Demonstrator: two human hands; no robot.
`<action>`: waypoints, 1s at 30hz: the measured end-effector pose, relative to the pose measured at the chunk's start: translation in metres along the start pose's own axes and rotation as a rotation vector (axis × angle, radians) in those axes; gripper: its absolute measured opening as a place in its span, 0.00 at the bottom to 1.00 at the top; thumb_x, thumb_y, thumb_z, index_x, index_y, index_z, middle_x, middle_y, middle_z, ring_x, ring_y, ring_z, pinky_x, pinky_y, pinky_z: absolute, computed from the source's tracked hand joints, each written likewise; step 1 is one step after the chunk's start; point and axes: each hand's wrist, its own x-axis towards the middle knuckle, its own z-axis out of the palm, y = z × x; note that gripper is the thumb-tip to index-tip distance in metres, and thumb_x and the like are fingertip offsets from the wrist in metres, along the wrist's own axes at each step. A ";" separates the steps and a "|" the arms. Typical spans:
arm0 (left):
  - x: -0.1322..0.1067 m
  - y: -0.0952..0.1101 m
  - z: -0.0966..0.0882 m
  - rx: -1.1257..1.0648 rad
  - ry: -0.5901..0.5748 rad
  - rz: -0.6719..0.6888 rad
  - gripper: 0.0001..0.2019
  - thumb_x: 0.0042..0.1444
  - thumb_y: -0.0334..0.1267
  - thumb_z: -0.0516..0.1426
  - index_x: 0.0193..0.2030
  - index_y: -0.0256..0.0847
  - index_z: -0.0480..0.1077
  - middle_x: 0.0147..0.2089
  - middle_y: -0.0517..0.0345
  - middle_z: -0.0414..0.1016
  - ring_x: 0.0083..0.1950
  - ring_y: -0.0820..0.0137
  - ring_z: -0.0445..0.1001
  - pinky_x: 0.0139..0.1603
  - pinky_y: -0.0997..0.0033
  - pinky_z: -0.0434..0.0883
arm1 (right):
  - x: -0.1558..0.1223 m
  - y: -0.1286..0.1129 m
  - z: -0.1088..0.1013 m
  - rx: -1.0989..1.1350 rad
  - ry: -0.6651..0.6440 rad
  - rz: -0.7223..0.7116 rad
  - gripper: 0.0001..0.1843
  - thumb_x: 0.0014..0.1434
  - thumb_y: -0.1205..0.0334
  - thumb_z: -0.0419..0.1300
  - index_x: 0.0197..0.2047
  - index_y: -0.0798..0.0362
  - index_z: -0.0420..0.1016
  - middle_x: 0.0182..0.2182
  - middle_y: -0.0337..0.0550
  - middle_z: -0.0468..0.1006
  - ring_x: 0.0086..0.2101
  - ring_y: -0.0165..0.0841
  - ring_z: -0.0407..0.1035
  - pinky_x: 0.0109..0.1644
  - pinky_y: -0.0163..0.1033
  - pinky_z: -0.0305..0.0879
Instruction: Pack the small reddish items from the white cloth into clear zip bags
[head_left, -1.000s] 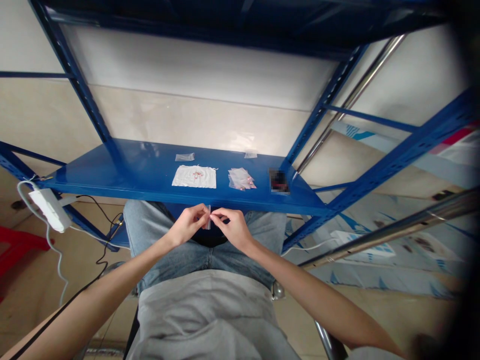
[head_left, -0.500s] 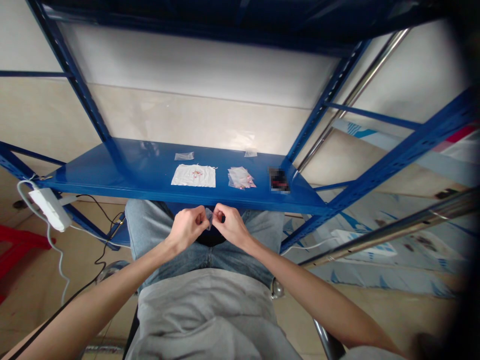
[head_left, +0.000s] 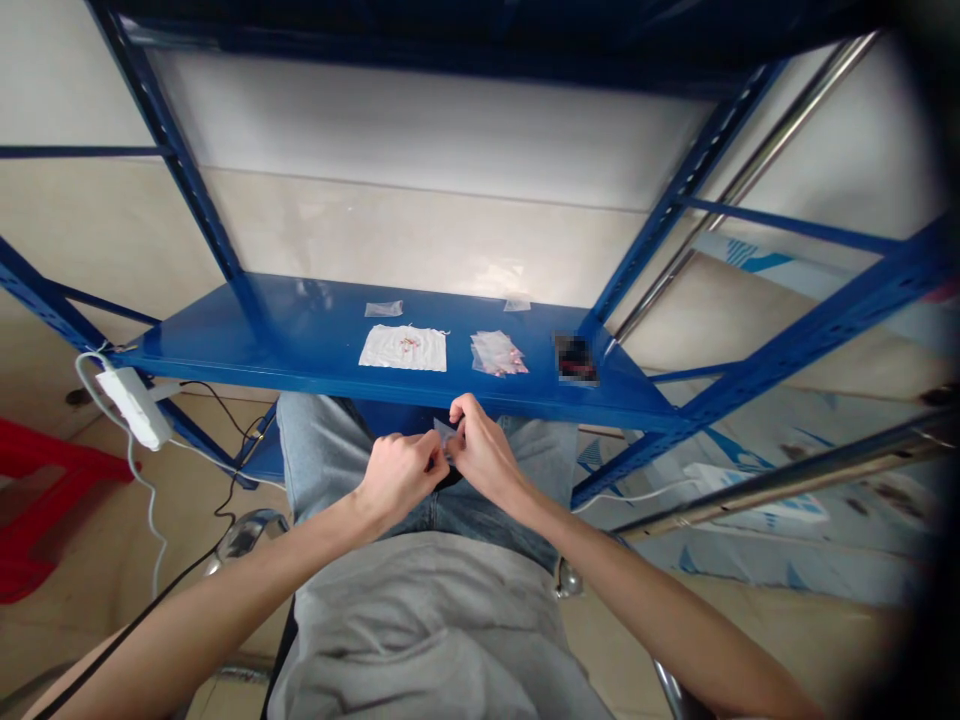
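Right hand up since the last frame, now closer to the shelf's front edge; view also shifted slightly, shelf items sit further right. Head view: small clear plastic bag (head_left: 445, 436) held in mid-air above the person's jeans (head_left: 322, 450), just below the front edge of the blue steel shelf (head_left: 225, 345), tilted. Left hand (head_left: 399, 477) and right hand (head_left: 486, 455) nearly touching, both on the bag. Right fingers (head_left: 459, 410) narrow, pinching its upper side; left fingers (head_left: 429, 455) narrow at its lower left, contact partly hidden. On the shelf: white cloth (head_left: 402, 348) with red bits, stack of clear bags (head_left: 497, 353) just right of it, two single bags (head_left: 384, 308) behind. Blurred object (head_left: 576, 359) further right. White power strip (head_left: 133, 407) hangs at the shelf's left end.
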 end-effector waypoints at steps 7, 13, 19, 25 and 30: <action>-0.003 0.003 0.001 -0.039 -0.009 0.041 0.08 0.63 0.36 0.52 0.33 0.43 0.69 0.25 0.58 0.71 0.25 0.69 0.67 0.32 0.69 0.58 | 0.006 0.013 0.001 0.223 -0.120 0.122 0.18 0.53 0.68 0.56 0.47 0.47 0.61 0.36 0.36 0.70 0.22 0.26 0.67 0.24 0.32 0.63; 0.015 -0.018 -0.006 -0.622 0.156 -0.142 0.17 0.65 0.44 0.54 0.58 0.43 0.62 0.54 0.48 0.71 0.55 0.62 0.71 0.50 0.64 0.68 | 0.018 0.011 -0.010 0.678 -0.021 0.231 0.20 0.55 0.60 0.60 0.47 0.46 0.56 0.38 0.36 0.71 0.20 0.25 0.70 0.14 0.27 0.55; 0.026 -0.034 -0.002 -1.382 -0.055 -0.507 0.26 0.59 0.48 0.61 0.61 0.41 0.62 0.49 0.46 0.75 0.46 0.62 0.76 0.39 0.66 0.74 | 0.018 0.000 -0.015 0.941 -0.136 0.305 0.23 0.53 0.57 0.67 0.47 0.47 0.60 0.38 0.36 0.72 0.23 0.24 0.69 0.16 0.24 0.49; 0.022 -0.031 0.001 -1.539 -0.204 -0.427 0.18 0.56 0.47 0.64 0.47 0.35 0.72 0.35 0.51 0.77 0.30 0.72 0.75 0.31 0.73 0.70 | 0.018 0.002 -0.020 0.912 -0.231 0.254 0.30 0.51 0.63 0.68 0.55 0.44 0.62 0.43 0.40 0.74 0.25 0.25 0.68 0.18 0.25 0.52; 0.024 -0.036 0.003 -1.478 -0.107 -0.398 0.16 0.53 0.45 0.67 0.42 0.33 0.76 0.32 0.53 0.78 0.29 0.74 0.74 0.33 0.73 0.70 | 0.020 0.004 -0.028 0.881 -0.343 0.283 0.41 0.49 0.66 0.68 0.63 0.40 0.57 0.46 0.42 0.74 0.26 0.25 0.71 0.19 0.25 0.55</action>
